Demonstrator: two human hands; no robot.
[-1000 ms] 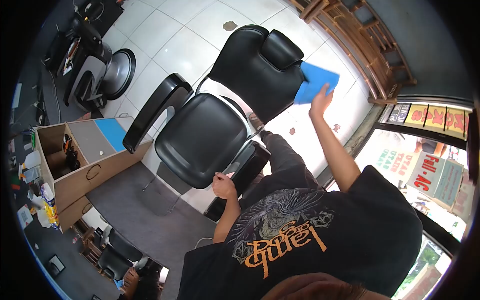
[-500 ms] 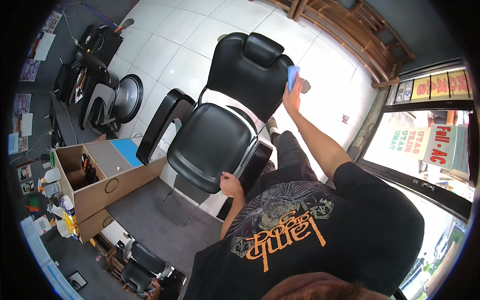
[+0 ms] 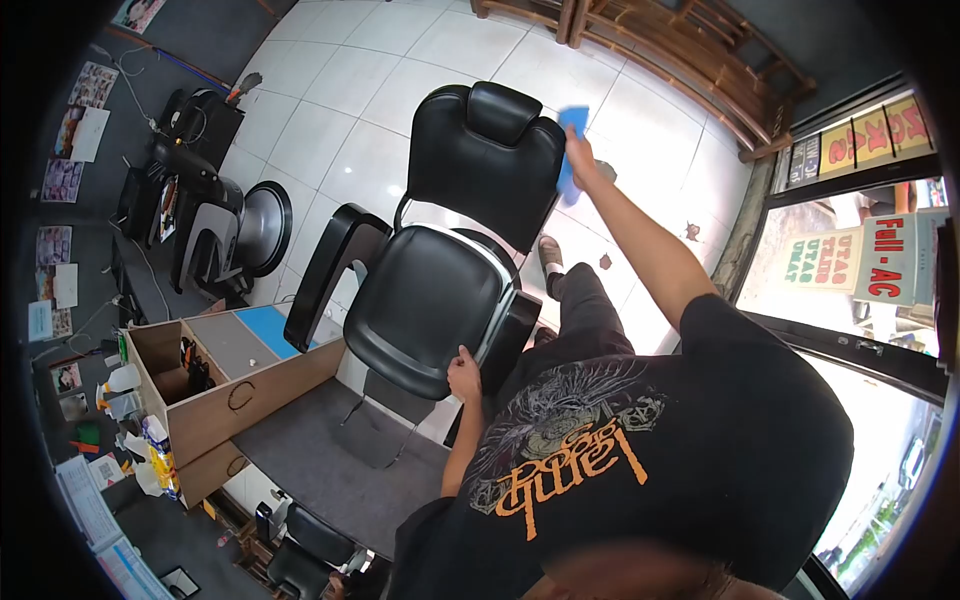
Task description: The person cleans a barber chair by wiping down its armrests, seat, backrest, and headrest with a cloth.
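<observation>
A black barber chair stands before me, with a padded seat [image 3: 425, 310], a backrest [image 3: 480, 175] and a headrest [image 3: 503, 112]. My right hand [image 3: 578, 160] is closed on a blue cloth [image 3: 574, 117] at the outer right edge of the backrest. The cloth hangs out above and below the fingers and is slightly blurred; whether it touches the backrest, I cannot tell. Down at the seat's front right corner, my left hand [image 3: 463, 376] grips the edge, its fingers partly hidden. The right armrest [image 3: 512, 335] lies just beyond that hand.
A wooden cabinet [image 3: 255, 385] with an open compartment is at the left, beside a dark counter [image 3: 340, 445]. Another barber chair [image 3: 215, 225] stands farther left. A bamboo bench [image 3: 690, 70] lines the back right, and a glass door [image 3: 850, 250] is at the right.
My right hand has shifted the cloth slightly outward along the backrest's side, and more of the cloth shows. My left hand stays at the seat corner. The whole view has shifted a little.
</observation>
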